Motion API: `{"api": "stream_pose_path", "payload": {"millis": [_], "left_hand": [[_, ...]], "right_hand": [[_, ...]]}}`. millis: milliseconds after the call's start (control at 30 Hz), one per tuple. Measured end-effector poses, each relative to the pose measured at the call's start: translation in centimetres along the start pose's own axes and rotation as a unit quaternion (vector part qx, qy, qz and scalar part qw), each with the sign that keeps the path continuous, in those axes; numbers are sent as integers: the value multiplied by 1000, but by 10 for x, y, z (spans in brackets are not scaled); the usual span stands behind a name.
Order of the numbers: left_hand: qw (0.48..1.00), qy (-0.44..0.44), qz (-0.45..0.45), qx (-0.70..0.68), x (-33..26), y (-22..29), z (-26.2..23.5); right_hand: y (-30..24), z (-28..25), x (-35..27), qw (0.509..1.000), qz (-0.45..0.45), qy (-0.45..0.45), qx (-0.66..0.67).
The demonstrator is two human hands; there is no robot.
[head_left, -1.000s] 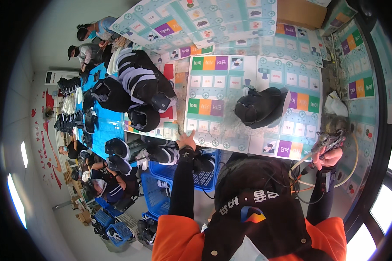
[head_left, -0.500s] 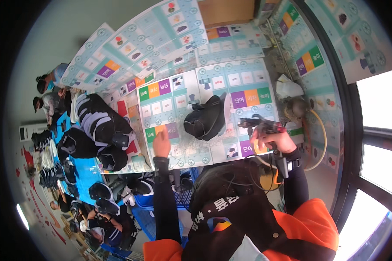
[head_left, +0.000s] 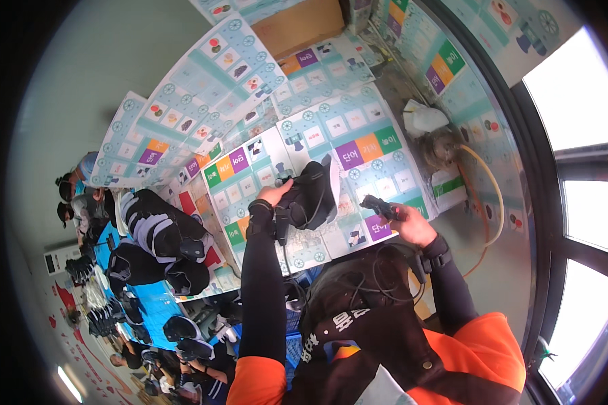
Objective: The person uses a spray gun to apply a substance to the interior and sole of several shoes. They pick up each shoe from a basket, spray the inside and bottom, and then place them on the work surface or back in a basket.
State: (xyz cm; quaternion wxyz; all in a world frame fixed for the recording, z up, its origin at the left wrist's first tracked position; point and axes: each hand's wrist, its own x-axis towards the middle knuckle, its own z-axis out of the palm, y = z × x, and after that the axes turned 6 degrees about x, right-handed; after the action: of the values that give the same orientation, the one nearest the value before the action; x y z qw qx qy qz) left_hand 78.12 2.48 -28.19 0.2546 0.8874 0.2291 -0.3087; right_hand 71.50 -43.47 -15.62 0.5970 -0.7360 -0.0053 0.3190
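Observation:
A black shoe [head_left: 307, 202] with a white sole lies on the sheet-covered table in front of me. My left hand [head_left: 275, 194] grips its left side, thumb and fingers closed on the black upper. To the right of the shoe, my right hand [head_left: 415, 226] is wrapped round a black gun-shaped tool [head_left: 378, 205]. The tool's front end points left toward the shoe, with a gap between them. Its exact kind is hard to make out. Both wrists wear black bands, and dark cables hang near them.
Piled black shoes [head_left: 159, 226] with pale soles stand at the left. Upright printed boards [head_left: 203, 88] border the table's far left. A yellow hose [head_left: 496, 196] curves down at the right, near a crumpled white item [head_left: 424, 116]. Other people [head_left: 81, 202] sit or stand far left.
My left hand has reached forward and taken hold of the shoe. My right hand still holds the tool, now turned lower. The whole view has shifted and tilted slightly.

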Motion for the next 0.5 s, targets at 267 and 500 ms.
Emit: {"api": "stream_pose_path", "payload": {"millis": [267,500], "left_hand": [[983,169,-27,-68,-32,-57,-15],[967,226,-42,-114,-35,-80,10]], "right_hand": [[-4,30,19,998,-40,-54,4],[3,88,75,973,-164,-83,-139]]}}
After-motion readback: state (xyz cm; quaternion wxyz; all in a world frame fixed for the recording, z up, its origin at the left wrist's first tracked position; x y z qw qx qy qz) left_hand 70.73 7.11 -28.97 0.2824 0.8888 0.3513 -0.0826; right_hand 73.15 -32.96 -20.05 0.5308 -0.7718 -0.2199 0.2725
